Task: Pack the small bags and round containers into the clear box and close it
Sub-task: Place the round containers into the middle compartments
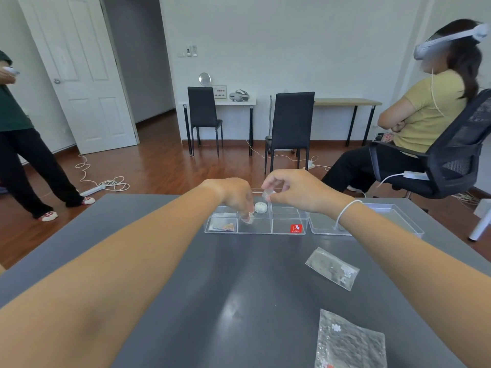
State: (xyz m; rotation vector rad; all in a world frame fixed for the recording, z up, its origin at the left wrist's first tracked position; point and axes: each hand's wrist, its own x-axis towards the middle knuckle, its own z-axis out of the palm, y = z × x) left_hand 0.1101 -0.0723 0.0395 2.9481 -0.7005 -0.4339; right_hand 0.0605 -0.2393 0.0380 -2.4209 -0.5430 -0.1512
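The clear box [288, 232] with divided compartments and a red sticker stands at the far middle of the dark table. My left hand [233, 193] reaches into its front middle compartment, fingers on a round container [247, 219]. My right hand [297, 188] hovers over the back of the box, pinching another small round container [267, 194]. A white-lidded round container [260, 207] sits in a back compartment. A small bag [223, 226] lies in the front left compartment. Two small clear bags lie on the table, one [332, 268] at mid right and one [350, 341] near me.
The clear lid [393, 216] lies open-side up to the right of the box. A person sits in an office chair [451, 155] beyond the table's right corner. Another person stands at far left. Black chairs and desks line the back wall.
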